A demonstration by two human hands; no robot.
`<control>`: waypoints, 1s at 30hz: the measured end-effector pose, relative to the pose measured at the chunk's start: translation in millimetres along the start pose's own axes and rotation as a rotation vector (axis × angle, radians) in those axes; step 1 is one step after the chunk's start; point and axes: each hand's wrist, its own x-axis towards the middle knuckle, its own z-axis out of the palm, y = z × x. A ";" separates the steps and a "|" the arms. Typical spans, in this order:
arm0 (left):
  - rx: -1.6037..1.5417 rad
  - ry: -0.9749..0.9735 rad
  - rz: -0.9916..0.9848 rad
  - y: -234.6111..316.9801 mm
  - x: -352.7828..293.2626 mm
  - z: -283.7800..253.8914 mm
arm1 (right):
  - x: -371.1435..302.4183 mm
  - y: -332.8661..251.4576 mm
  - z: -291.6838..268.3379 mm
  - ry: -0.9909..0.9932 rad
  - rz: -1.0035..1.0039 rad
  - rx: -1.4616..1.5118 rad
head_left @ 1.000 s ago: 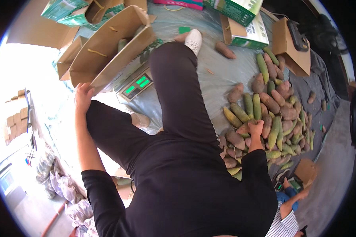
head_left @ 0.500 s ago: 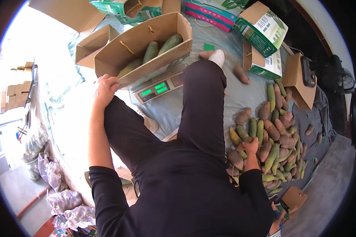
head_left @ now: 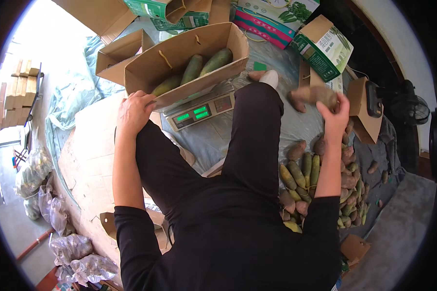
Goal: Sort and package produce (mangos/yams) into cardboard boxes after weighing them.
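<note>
An open cardboard box (head_left: 192, 89) with yellow cord handles holds several long green radishes (head_left: 192, 69). It sits tilted on a scale (head_left: 199, 114) with lit green digits. My left hand (head_left: 135, 114) is closed at the box's near left corner, beside my left knee; some fingertips are hidden. Raised to the right of my right knee, my right hand (head_left: 336, 116) grips a thick, brownish, soil-smeared radish (head_left: 320, 96), blurred by motion. Below that forearm spreads a pile of green and reddish-brown radishes (head_left: 306, 169).
Printed green-and-white cartons (head_left: 325, 48) stand at the far right, near a black fan (head_left: 412, 109). An open cardboard box (head_left: 124, 56) adjoins the box on the scale at the left. Filled plastic bags (head_left: 70, 247) lie at the lower left. Plastic sheeting (head_left: 289, 131) covers the floor.
My right hand has risen from the pile and moved forward, now carrying the brownish radish. My left hand stays at the box corner. The whole view has shifted slightly.
</note>
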 end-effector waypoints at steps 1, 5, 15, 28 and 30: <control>-0.013 0.005 -0.010 -0.4 -0.7 -0.3 | 11.4 -25.5 16.4 -0.029 -0.051 0.044; -0.026 0.010 -0.010 -2.3 -0.1 1.8 | 38.4 -88.0 84.1 -0.169 -0.162 0.244; -0.071 0.011 -0.003 -4.5 0.7 2.7 | 30.5 -118.9 212.1 -0.538 -0.300 0.063; -0.138 0.003 0.010 -6.6 5.5 9.2 | -22.5 117.6 34.5 -0.368 0.264 -0.111; -0.155 0.005 0.038 -8.4 7.7 14.4 | -57.6 154.7 0.8 -0.374 0.308 -0.262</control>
